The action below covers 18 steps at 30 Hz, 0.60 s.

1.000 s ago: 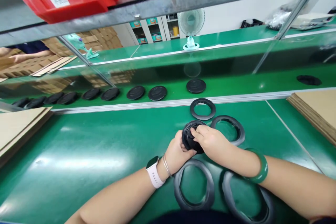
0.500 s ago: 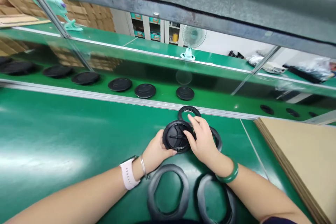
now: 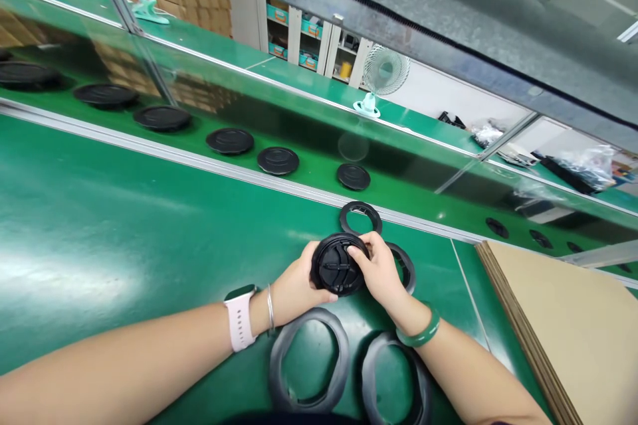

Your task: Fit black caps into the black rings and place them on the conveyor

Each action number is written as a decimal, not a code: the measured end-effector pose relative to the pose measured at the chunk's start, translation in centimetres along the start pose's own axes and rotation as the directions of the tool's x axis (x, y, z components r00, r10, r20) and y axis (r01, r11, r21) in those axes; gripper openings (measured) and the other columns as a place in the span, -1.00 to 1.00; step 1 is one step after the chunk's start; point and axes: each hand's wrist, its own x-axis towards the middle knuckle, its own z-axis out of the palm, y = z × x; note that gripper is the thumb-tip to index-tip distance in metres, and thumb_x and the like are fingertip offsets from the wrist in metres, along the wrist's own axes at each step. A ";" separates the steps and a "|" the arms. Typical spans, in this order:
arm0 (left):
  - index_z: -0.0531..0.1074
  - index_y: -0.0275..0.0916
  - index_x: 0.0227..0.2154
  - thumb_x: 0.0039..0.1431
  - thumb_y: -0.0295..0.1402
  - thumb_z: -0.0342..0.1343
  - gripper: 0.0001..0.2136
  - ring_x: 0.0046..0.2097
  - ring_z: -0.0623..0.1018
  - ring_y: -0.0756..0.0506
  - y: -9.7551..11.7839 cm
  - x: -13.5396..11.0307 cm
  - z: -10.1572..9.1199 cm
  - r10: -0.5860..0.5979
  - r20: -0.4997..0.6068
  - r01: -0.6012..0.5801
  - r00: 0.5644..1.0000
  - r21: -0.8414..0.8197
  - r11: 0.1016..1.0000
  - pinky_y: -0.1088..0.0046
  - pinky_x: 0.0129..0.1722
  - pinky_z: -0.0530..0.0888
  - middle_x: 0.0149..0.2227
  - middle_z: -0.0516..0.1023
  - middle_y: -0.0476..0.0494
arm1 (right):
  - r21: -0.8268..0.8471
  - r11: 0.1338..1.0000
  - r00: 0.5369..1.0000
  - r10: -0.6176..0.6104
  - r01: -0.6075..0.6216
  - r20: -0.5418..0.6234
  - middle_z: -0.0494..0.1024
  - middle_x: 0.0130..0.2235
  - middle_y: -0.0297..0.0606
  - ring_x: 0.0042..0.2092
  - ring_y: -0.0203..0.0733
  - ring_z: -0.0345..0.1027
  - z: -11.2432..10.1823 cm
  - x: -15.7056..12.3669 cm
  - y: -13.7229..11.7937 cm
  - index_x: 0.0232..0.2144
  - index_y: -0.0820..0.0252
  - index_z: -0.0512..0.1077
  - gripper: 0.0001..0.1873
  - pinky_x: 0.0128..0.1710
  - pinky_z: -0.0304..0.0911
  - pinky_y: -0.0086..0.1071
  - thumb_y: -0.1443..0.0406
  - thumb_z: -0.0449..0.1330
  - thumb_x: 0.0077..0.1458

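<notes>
At the frame's centre, the left hand (image 3: 294, 289) grips a round black plastic piece with a ribbed face (image 3: 337, 269) and the right hand (image 3: 383, 275) pinches its edge, so this one seems unfinished. Four dark plastic rings (image 3: 276, 368) lie nearby, apparently unworked; flat black discs (image 3: 278, 161), perhaps done, line the green strip (image 3: 319, 176) from upper left.

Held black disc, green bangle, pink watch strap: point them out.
Held black disc (image 3: 337, 268): head view, ribbed face.
Green bangle (image 3: 421, 337): head view, outer band.
Pink watch strap (image 3: 240, 324): head view, strap's middle.

From head height, we look forward and down, tilted sideways, over the counter (image 3: 149, 232), with the left hand (image 3: 295, 287) and right hand (image 3: 383, 279) near us above it and the cabinets (image 3: 294, 36) well beyond it.
</notes>
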 end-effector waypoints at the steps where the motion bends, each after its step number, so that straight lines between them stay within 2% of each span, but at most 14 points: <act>1: 0.15 -0.20 0.16 -0.18 -0.45 0.40 -0.19 0.06 0.55 -0.28 0.1 -0.1 0.0 -0.001 0.016 0.001 1.000 -0.003 1.000 0.15 -0.03 0.54 0.09 0.48 -0.31 | -0.006 1.000 1.000 0.002 -0.002 -0.005 0.46 -0.30 -0.25 -0.23 -0.12 0.36 0.0 0.0 0.0 -0.32 0.18 0.34 -0.69 -0.20 0.33 -0.26 0.06 0.21 0.11; 3: 0.13 -0.20 0.18 -0.12 -0.35 0.41 -0.20 0.10 0.53 -0.29 0.2 -0.2 -0.1 0.009 0.038 -0.008 0.999 -0.018 1.000 0.15 -0.03 0.54 0.13 0.45 -0.33 | -0.010 1.000 1.000 0.008 -0.008 -0.005 0.46 -0.31 -0.26 -0.25 -0.13 0.35 0.1 0.0 0.1 -0.33 0.18 0.34 -0.71 -0.22 0.32 -0.27 0.08 0.21 0.10; 6: 0.15 -0.20 0.19 0.04 -0.23 0.33 -0.31 0.16 0.49 -0.27 0.4 -0.3 -0.1 0.069 0.027 -0.069 0.997 -0.008 0.998 0.15 0.08 0.49 0.16 0.43 -0.33 | 0.013 1.000 1.000 0.017 -0.017 0.000 0.45 -0.33 -0.28 -0.27 -0.14 0.34 0.3 0.2 0.2 -0.35 0.18 0.32 -0.72 -0.23 0.31 -0.28 0.10 0.23 0.08; 10: 0.22 -0.20 0.11 0.13 -0.13 0.24 -0.45 0.05 0.54 -0.24 0.6 -0.3 -0.3 0.079 -0.007 -0.078 0.997 0.136 0.988 0.18 0.05 0.48 0.03 0.52 -0.24 | 0.072 0.997 1.000 0.020 -0.019 -0.005 0.43 -0.37 -0.33 -0.31 -0.15 0.34 0.5 0.2 -0.2 -0.39 0.17 0.30 -0.75 -0.27 0.29 -0.29 0.16 0.25 0.06; 13: 0.26 -0.20 0.07 0.22 -0.05 0.12 -0.54 0.04 0.53 -0.23 0.4 -0.2 -0.6 0.041 -0.066 -0.026 0.997 0.214 0.976 0.19 0.07 0.46 0.00 0.52 -0.21 | 0.147 0.989 0.995 0.022 -0.035 0.095 0.47 -0.33 -0.34 -0.27 -0.14 0.38 0.2 -0.1 -1.0 -0.32 0.18 0.34 -0.71 -0.24 0.30 -0.30 0.18 0.34 0.02; 15: 0.28 -0.19 0.05 0.24 -0.02 0.06 -0.55 0.08 0.50 -0.23 0.2 0.1 -1.0 0.022 -0.117 0.005 0.993 0.225 0.974 0.17 0.13 0.42 0.03 0.51 -0.21 | 0.193 0.980 0.977 0.014 -0.056 0.211 0.52 -0.20 -0.31 -0.15 -0.10 0.41 0.0 -0.3 -1.4 -0.19 0.17 0.38 -0.57 -0.12 0.32 -0.27 0.20 0.43 -0.07; 18: 0.32 -0.19 0.01 0.18 0.02 0.11 -0.53 0.07 0.52 -0.26 0.1 0.6 -1.5 0.009 -0.173 0.032 0.985 0.236 0.971 0.14 0.14 0.43 -0.01 0.54 -0.18 | 0.207 0.976 0.962 0.011 -0.070 0.274 0.53 -0.08 -0.27 -0.03 -0.03 0.41 -0.1 -0.3 -1.5 -0.09 0.16 0.41 -0.41 0.00 0.32 -0.20 0.27 0.51 -0.19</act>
